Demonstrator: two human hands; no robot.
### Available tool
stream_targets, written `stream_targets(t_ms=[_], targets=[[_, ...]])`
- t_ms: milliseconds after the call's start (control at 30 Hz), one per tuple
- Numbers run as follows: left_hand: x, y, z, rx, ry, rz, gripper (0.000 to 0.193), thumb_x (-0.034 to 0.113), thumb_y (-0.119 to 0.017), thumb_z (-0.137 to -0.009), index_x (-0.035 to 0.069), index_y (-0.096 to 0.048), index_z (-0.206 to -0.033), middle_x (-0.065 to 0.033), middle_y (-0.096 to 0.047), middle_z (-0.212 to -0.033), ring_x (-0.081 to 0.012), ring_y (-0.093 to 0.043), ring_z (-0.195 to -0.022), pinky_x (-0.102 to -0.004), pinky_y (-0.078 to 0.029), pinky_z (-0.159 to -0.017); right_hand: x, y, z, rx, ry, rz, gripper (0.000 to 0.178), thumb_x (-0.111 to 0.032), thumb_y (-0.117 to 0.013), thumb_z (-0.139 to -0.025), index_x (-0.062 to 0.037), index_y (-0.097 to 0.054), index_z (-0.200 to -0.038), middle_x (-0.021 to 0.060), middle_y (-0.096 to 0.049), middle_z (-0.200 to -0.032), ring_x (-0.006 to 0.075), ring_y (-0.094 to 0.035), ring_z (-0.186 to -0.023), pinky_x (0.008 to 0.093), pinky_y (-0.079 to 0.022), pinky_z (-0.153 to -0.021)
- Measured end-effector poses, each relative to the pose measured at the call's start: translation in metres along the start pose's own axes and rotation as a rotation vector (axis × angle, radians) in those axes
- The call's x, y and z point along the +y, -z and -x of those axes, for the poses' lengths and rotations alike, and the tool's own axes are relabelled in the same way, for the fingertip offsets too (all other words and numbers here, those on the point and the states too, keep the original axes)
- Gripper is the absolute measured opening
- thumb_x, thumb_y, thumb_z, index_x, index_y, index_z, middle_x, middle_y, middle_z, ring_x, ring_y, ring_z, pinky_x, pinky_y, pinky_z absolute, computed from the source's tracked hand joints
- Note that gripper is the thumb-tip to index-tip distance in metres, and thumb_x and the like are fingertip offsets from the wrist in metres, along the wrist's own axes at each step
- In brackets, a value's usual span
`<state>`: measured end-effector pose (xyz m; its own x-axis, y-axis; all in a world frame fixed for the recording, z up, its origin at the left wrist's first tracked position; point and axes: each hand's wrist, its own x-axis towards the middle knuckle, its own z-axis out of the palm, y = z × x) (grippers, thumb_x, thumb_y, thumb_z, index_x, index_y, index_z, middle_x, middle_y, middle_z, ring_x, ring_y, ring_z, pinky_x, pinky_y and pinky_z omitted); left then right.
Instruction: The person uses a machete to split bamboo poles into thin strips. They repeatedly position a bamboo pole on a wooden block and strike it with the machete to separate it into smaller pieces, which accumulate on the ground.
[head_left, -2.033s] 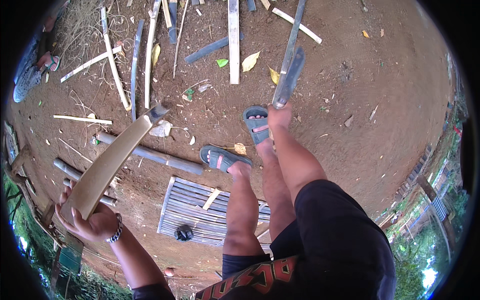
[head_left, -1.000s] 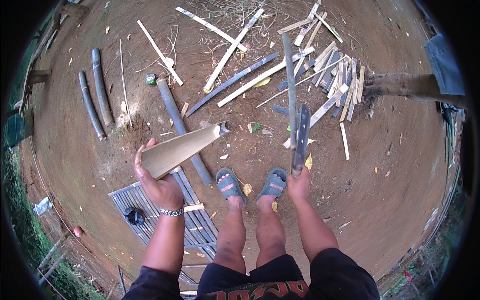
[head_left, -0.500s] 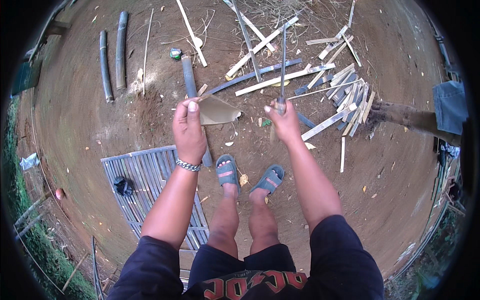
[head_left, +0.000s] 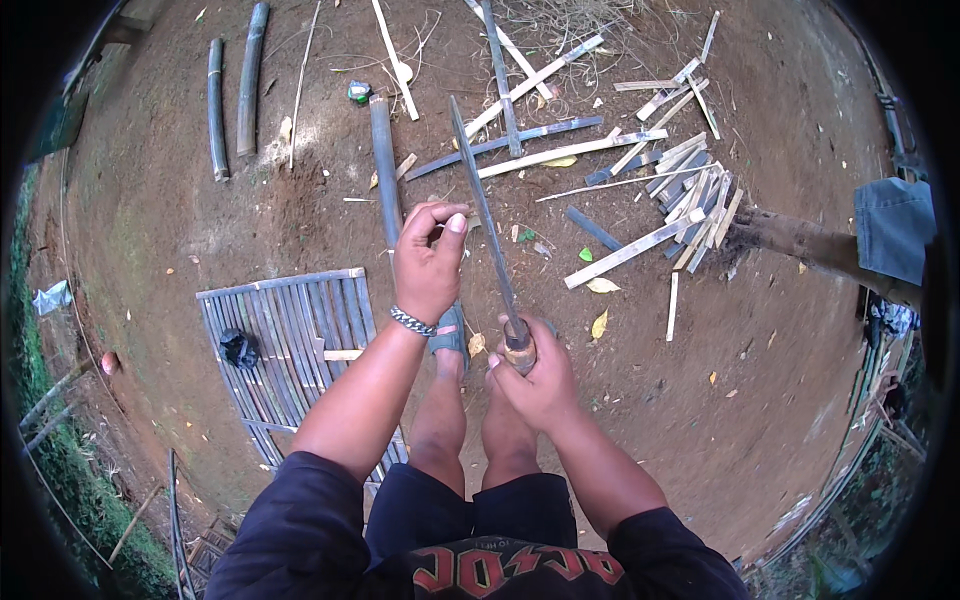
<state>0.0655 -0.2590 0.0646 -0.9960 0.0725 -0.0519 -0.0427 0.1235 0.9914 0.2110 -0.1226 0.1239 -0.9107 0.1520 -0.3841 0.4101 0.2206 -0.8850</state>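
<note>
My right hand (head_left: 540,382) is wrapped round the wooden handle of a machete (head_left: 484,215). Its long dark blade points up and away, slanting slightly left. Close to the left side of the blade, my left hand (head_left: 428,268) has thumb and fingers pinched together. A thin tan sheet is between them, seen almost edge-on, so only a pale sliver shows by the fingertips; its kind I cannot make out. Beyond and left of that hand, a thick bamboo pole (head_left: 384,160) lies on the dirt.
A bamboo slat panel (head_left: 290,300) with a black plastic bag (head_left: 238,348) on it lies left of my legs. Split bamboo strips (head_left: 705,200) are heaped at the right, near a post (head_left: 800,238). Longer strips (head_left: 570,153) lie ahead, and two dark poles (head_left: 250,80) at far left.
The machete has come nearer to me and swung left, its blade now close beside my left hand. My left hand has moved right and slightly down, and the tan sheet has turned nearly edge-on.
</note>
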Motion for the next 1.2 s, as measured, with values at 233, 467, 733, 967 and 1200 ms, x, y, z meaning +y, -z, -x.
stream_targets(t_ms=[233,467,733,967,1200], targets=[[-0.011,0.0,0.012,0.037,0.143,0.139,0.011,0.008,-0.063,-0.099,-0.001,-0.065,-0.103,-0.0029,-0.06,-0.097,-0.0075,-0.058,-0.081,-0.0234,-0.048,-0.073,-0.011,0.001,-0.005,-0.037,-0.01,-0.001,0.049,-0.015,-0.073,-0.082,0.0013,-0.057,-0.125,0.023,-0.069,-0.108,0.0401,-0.069,-0.101,0.044,-0.054,-0.087],[-0.027,0.013,0.02,-0.034,0.092,0.063,0.022,0.001,-0.063,-0.095,0.001,-0.066,-0.117,0.0003,-0.067,-0.097,-0.0068,-0.061,-0.08,-0.023,-0.052,-0.068,-0.013,0.0,-0.003,-0.032,0.014,0.066,0.052,-0.013,-0.07,-0.081,0.002,-0.055,-0.129,0.026,-0.066,-0.113,0.0445,-0.066,-0.105,0.0467,-0.053,-0.09],[-0.021,0.013,0.023,-0.035,0.064,-0.054,0.022,0.011,-0.062,-0.098,0.001,-0.066,-0.117,0.0018,-0.064,-0.092,-0.0056,-0.057,-0.077,-0.0213,-0.047,-0.067,-0.023,-0.004,-0.003,-0.016,0.011,0.006,0.05,-0.014,-0.07,-0.081,0.0042,-0.055,-0.126,0.0271,-0.067,-0.107,0.0444,-0.067,-0.1,0.0466,-0.053,-0.088],[-0.021,0.013,0.022,-0.041,0.081,-0.031,0.022,0.012,-0.062,-0.099,0.001,-0.067,-0.117,0.0026,-0.064,-0.092,-0.005,-0.056,-0.077,-0.0207,-0.046,-0.067,-0.027,-0.004,-0.004,-0.032,-0.018,-0.01,0.051,-0.014,-0.069,-0.081,0.005,-0.055,-0.126,0.0264,-0.067,-0.104,0.0441,-0.068,-0.097,0.0463,-0.053,-0.086],[-0.016,0.009,0.019,-0.022,0.007,-0.12,0.021,0.012,-0.059,-0.099,0.0,-0.068,-0.114,0.0013,-0.064,-0.096,-0.0065,-0.057,-0.086,-0.0222,-0.046,-0.076,-0.03,-0.006,-0.003,-0.018,-0.026,0.003,0.053,-0.016,-0.07,-0.082,0.0059,-0.055,-0.127,0.0279,-0.066,-0.106,0.0449,-0.068,-0.1,0.0473,-0.053,-0.088]])
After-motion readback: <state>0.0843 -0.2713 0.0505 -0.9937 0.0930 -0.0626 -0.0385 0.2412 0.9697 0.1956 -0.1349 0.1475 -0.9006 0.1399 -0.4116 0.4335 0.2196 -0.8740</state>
